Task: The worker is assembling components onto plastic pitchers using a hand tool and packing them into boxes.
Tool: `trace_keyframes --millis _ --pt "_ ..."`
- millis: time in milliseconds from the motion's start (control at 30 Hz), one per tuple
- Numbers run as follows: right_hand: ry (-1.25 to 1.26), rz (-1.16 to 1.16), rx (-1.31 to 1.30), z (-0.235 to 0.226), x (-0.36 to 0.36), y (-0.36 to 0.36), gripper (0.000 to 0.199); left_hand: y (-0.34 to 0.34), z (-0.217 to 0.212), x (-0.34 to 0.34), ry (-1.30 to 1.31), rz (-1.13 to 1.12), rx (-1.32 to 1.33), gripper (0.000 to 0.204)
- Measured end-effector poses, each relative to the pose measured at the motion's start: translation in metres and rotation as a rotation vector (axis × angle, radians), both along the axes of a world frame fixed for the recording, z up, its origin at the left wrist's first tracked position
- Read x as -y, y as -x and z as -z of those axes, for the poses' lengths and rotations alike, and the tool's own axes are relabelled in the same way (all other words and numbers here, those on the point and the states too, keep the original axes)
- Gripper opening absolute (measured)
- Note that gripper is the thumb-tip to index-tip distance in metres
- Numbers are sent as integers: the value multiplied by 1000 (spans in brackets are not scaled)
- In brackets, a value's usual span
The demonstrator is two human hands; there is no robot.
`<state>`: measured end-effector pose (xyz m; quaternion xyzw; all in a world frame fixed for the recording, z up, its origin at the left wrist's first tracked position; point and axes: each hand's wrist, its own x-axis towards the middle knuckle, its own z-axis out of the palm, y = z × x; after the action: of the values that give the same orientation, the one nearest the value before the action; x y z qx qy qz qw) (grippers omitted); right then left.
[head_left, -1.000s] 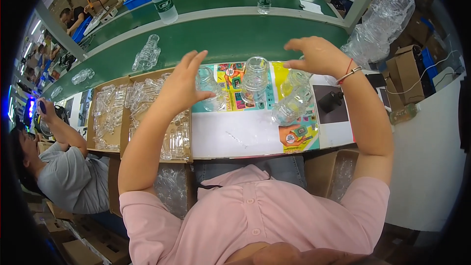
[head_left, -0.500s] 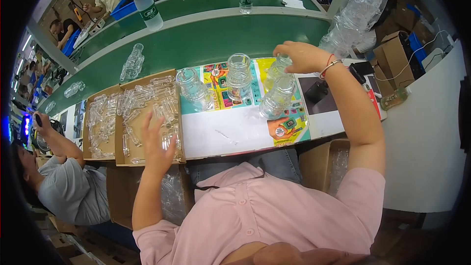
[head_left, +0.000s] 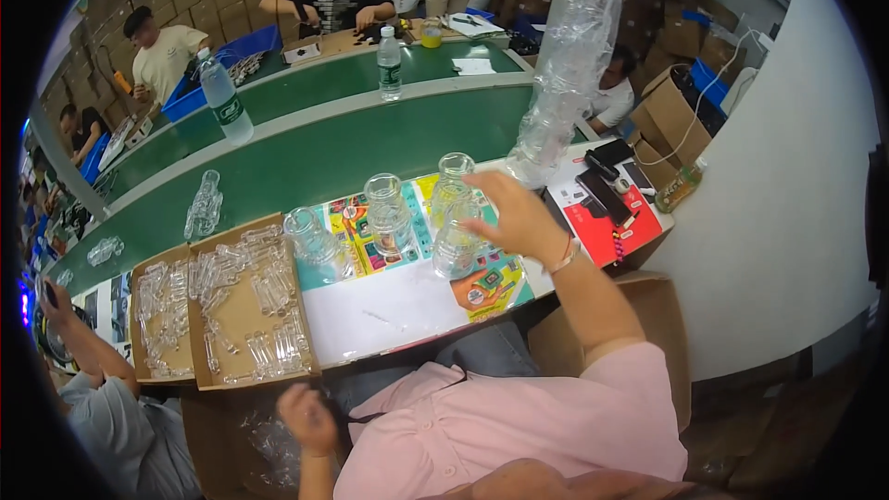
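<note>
From where I stand, the person's right hand (head_left: 520, 218) is spread beside the clear, stepped vessels on the bench, thumb and fingers wide apart around the upper part of the nearer right vessel (head_left: 456, 250); I cannot tell whether the skin touches it. That spread seems to suit a broad, round body. The left hand (head_left: 307, 418) hangs low by the lap, near a cardboard box (head_left: 206, 435), fingers loosely curled and blurred, so I cannot tell whether anything is in it. Four such vessels stand close together on a colourful printed sheet (head_left: 491, 294), probably to keep them within easy reach and leave the pale strip in front for working. Small clear pieces (head_left: 287, 344) lie bunched in a cardboard tray (head_left: 243, 310) on the left, presumably so its walls stop them rolling off. The vessels are see-through and colourless, with round rims and ringed, bulging sides; the bright print shows through them, and glints catch their edges. The left vessel (head_left: 313, 239) looks tilted, though the bending view may cause that. Whether they are glass or plastic I can't say. Behind them runs a green belt (head_left: 343, 139).
</note>
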<state>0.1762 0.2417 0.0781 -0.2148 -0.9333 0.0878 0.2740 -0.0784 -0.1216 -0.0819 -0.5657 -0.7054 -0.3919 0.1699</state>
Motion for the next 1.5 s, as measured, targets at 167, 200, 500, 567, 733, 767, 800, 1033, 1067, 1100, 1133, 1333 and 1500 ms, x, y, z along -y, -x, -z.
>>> trace_keyframes --millis 167,200,500,567,733,767,800,1033,1067,1100,1133,1333,1500 --pt "424 116 -520 79 23 18 77 -46 55 -57 584 623 274 16" --pt "439 91 -513 88 21 23 77 -56 63 -63 623 506 398 18" --pt "388 215 -650 116 22 47 64 -56 105 -91 376 286 446 16" --pt "439 179 -718 138 16 51 64 -50 100 -86 377 241 460 15" --pt "433 267 -548 129 39 62 62 -57 113 -70 433 205 559 17" --pt "220 313 -409 132 36 48 63 -59 109 -74 422 233 583 17" --pt "446 221 -700 151 35 35 61 -59 102 -80 431 283 571 16" --pt "264 152 -582 178 83 -20 50 -62 107 -67 368 341 524 13" --pt "202 135 -503 181 89 -28 50 -62 108 -67 369 334 526 13" --pt "142 118 -422 179 99 -34 50 -62 108 -66 359 334 526 13" --pt "148 113 -416 155 114 -28 50 -64 109 -65 350 335 529 13" --pt "88 119 -447 206 90 -36 27 -59 101 -77 405 327 552 15" --pt "-44 79 -393 162 85 -44 30 -57 89 -67 451 201 517 16"
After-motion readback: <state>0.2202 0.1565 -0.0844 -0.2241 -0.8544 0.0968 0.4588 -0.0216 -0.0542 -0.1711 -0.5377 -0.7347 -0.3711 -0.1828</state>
